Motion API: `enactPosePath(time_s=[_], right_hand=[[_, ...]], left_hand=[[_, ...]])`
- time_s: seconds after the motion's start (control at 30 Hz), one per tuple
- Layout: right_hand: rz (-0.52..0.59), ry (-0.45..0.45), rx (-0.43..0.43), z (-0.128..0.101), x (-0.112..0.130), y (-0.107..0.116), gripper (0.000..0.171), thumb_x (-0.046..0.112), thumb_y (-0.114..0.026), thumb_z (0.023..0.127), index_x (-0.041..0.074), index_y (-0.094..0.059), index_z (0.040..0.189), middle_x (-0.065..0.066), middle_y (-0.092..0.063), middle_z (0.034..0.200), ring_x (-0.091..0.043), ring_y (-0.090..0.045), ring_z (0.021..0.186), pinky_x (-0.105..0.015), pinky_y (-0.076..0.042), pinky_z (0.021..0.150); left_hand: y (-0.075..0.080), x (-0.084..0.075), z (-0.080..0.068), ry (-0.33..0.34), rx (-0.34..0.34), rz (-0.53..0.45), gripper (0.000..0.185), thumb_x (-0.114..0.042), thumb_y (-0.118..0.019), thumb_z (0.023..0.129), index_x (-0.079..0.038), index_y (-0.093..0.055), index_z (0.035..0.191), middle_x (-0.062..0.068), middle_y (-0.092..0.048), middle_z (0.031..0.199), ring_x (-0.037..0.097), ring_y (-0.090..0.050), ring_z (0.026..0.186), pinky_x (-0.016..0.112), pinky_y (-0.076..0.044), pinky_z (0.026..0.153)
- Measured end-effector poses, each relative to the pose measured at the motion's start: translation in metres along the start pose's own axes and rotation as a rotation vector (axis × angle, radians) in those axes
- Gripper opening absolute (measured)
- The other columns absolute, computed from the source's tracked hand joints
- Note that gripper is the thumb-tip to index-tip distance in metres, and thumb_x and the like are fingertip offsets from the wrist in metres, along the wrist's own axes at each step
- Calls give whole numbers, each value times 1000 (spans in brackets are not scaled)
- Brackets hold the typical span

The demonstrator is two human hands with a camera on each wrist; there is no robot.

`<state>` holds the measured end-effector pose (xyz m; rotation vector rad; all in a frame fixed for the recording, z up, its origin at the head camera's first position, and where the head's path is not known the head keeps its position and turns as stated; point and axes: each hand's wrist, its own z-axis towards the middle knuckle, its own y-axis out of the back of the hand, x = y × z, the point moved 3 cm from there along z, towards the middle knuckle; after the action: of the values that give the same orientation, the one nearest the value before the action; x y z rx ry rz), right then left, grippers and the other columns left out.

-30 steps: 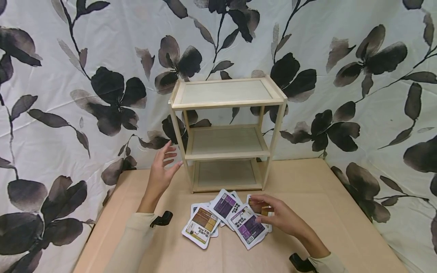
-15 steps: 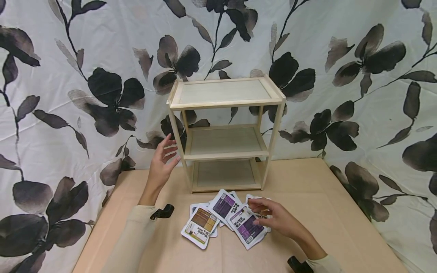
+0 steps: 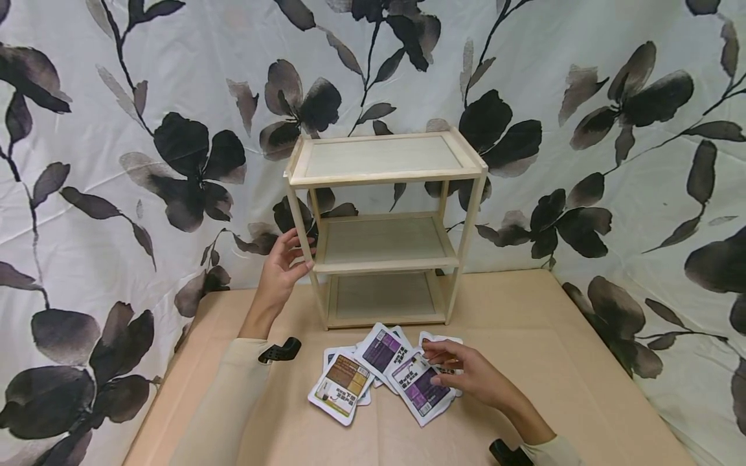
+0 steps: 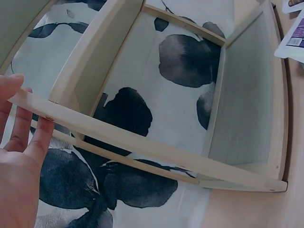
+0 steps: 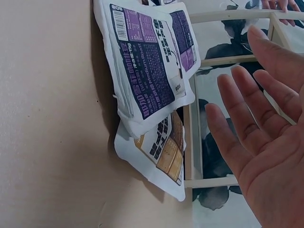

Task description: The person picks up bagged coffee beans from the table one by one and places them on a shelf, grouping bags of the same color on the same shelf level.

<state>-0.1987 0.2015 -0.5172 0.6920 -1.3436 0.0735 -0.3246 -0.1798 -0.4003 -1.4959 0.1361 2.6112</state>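
A small three-tier wooden shelf rack (image 3: 387, 178) with pale panels stands upright at the back of the table. My left hand (image 3: 275, 285) holds its front left post (image 4: 118, 133), the thumb on one side and fingers reaching behind. In front of the rack lies a loose pile of flat white-edged packets, among them a purple packet (image 3: 424, 391) and a brown packet (image 3: 342, 386). My right hand (image 3: 478, 377) hovers over the right part of the pile, fingers loosely bent. In the right wrist view the palm holds nothing and is apart from the packets (image 5: 147, 66).
A beige covering (image 3: 583, 362) lies over the table. White cloth with dark flowers (image 3: 192, 175) hangs right behind the rack and along both sides. Black wrist devices (image 3: 280, 350) sit on both sleeves.
My left hand has moved right to the rack and taken hold of its front left post. My right hand has shifted slightly left over the packets. Rack and pile stay in place.
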Motion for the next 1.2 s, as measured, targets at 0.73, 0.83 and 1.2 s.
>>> enactPosePath(time_s=[0.73,0.83,1.2], right_hand=[[11,24,-29,4,-17,-7,67,9,-80,86,-2,-50,144,-22,-53,142,-46,-55,124,-54,-48,102],[13,44,-47,6,-23,-9,70,9,-81,85,-4,-48,145,-24,-51,141,-47,-55,123,-52,-49,101],[-133,40,-100,12,-33,-24,86,8,-88,76,-5,-43,148,-23,-54,134,-36,-60,114,-39,-53,96]], left_hand=[[0,-1,3,9,-16,-46,67,19,-63,88,-10,-46,146,3,-60,118,42,-51,116,23,-55,89],[0,-1,3,10,-18,-50,67,19,-63,88,-10,-47,145,10,-59,120,38,-52,114,23,-55,89],[1,0,3,12,-21,-29,67,18,-64,88,-8,-44,147,2,-60,118,35,-55,115,23,-55,90]])
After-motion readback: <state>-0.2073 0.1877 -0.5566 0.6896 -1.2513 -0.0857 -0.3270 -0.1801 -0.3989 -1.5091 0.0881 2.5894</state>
